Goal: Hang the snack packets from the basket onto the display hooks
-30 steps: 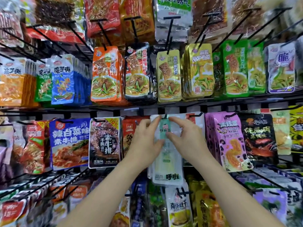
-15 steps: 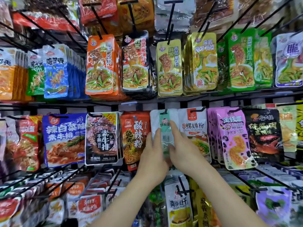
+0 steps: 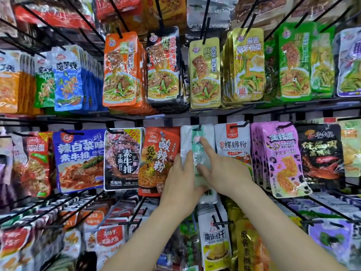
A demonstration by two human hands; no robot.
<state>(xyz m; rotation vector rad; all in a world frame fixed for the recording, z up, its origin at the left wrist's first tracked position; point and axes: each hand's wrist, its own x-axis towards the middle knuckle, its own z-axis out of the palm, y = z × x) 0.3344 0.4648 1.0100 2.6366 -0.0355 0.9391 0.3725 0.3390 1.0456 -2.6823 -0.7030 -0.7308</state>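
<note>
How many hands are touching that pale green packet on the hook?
2. The left hand lies against the left edge of the pale green packet; the right hand rests on its right side, index finger stretched up its front.

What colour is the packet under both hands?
The packet is white with a pale green centre strip; head view.
</note>
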